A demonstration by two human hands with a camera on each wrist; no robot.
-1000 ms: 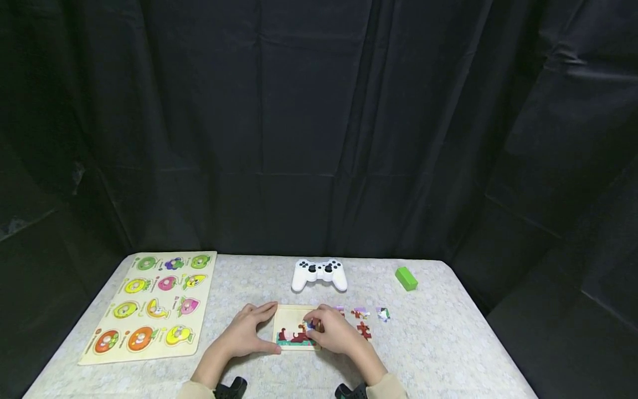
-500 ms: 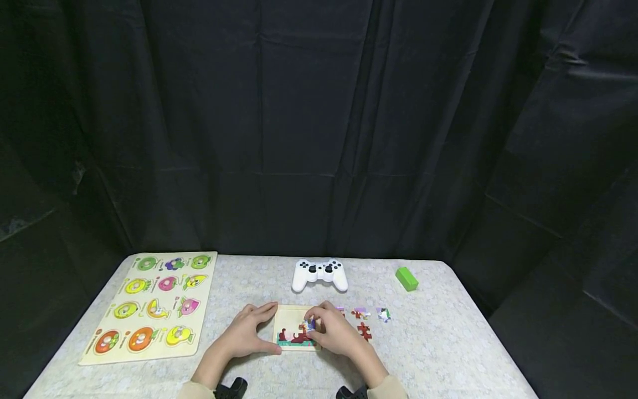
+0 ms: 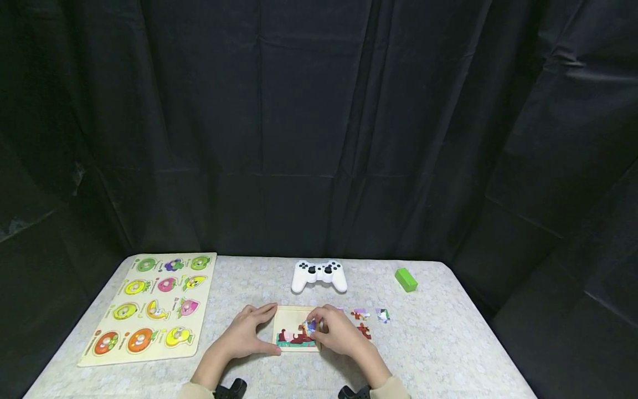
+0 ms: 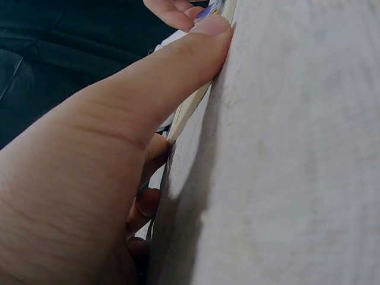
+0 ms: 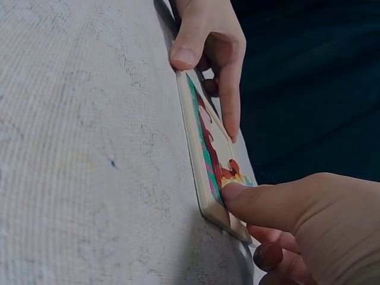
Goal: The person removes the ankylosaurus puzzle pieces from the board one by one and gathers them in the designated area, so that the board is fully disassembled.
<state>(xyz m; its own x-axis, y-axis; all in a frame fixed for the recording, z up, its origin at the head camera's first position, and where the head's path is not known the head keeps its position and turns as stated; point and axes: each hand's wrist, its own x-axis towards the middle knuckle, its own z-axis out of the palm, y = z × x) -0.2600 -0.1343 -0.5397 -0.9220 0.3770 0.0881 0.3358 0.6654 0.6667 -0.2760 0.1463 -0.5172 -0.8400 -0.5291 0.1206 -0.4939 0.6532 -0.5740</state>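
A small wooden puzzle frame (image 3: 294,308) lies in front of the person in the head view, jigsaw pieces along its near side and right part. My left hand (image 3: 244,332) holds the frame by its left corners, thumb at the near one and index finger at the far one. Over the frame's right part, my right hand (image 3: 339,332) pinches a blue and yellow piece (image 3: 312,326) between thumb and fingers, low against the other pieces. In the right wrist view, the thumb of my right hand (image 5: 303,219) partly covers that piece.
Several loose pieces, among them a white and green one (image 3: 383,315) and a red one (image 3: 364,331), lie right of the frame. A white game controller (image 3: 319,275) and a green block (image 3: 406,280) are farther back. A fruit board (image 3: 164,310) lies at the left.
The fingers of my right hand have shifted slightly right over the frame, and more of the blue and yellow piece shows. My left hand and the frame have stayed in place.
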